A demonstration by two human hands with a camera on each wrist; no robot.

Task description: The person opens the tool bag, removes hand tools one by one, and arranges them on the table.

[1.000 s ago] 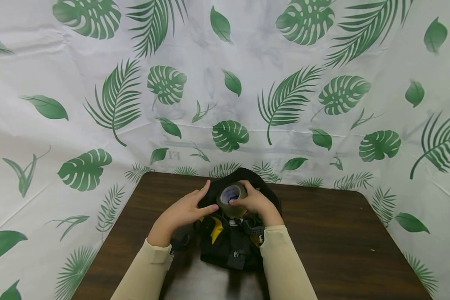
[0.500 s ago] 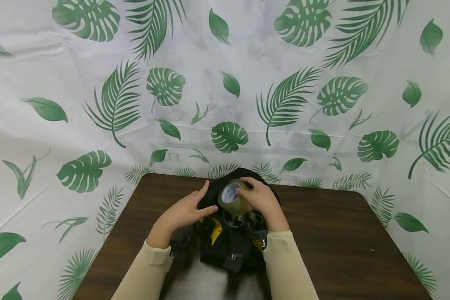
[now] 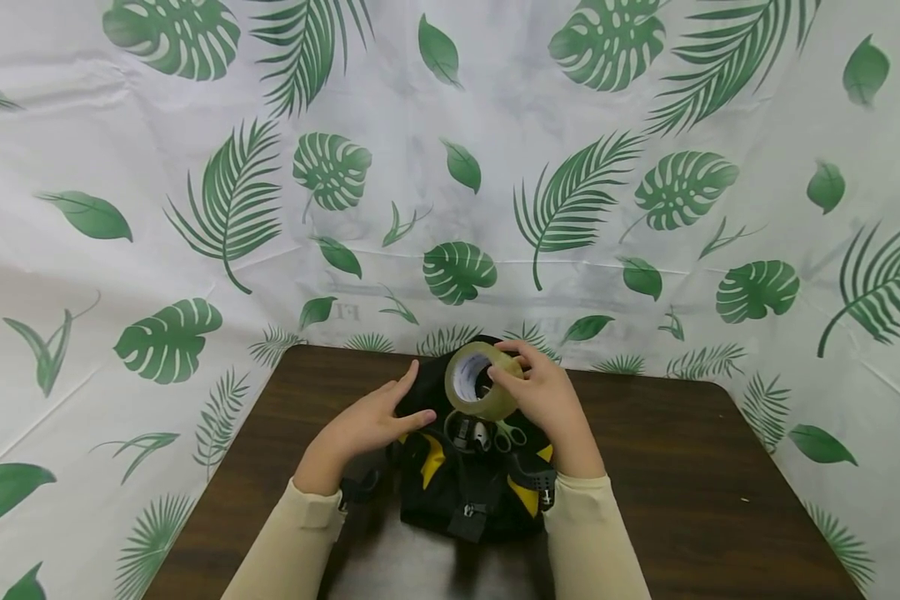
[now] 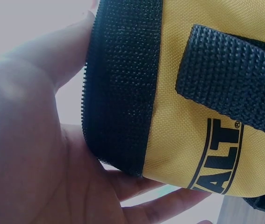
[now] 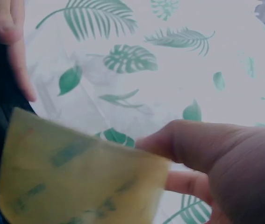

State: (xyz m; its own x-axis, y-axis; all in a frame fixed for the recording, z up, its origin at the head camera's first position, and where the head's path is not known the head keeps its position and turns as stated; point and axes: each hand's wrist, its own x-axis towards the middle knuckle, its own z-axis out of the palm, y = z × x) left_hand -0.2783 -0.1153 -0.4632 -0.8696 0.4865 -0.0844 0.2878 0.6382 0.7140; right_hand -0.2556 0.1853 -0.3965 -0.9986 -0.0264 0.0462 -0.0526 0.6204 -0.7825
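Note:
My right hand (image 3: 553, 398) pinches a roll of clear packing tape (image 3: 501, 403) by its ring, thumb at the core's edge and fingers at the far side. The roll is tilted above the opening of a black and yellow tool bag (image 3: 438, 510). In the right wrist view the tape's yellowish outer face (image 5: 81, 172) shows close up. My left hand (image 3: 367, 427) lies along the bag's left side, fingers extended and thumb reaching over the opening. The left wrist view shows that hand (image 4: 34, 135) against the bag's zippered edge (image 4: 120, 93), beside its yellow panel.
Scissors (image 3: 508, 437) and a silver-and-black item (image 3: 480, 436) show in the bag's opening. The bag's black lid (image 3: 423, 387) stands up behind. A dark brown table (image 3: 660, 483) lies beneath, with a leaf-print cloth (image 3: 450, 208) hanging behind it.
My right hand has lifted the tape roll up and slightly right out of the bag's opening, uncovering the scissors. The left hand keeps its place.

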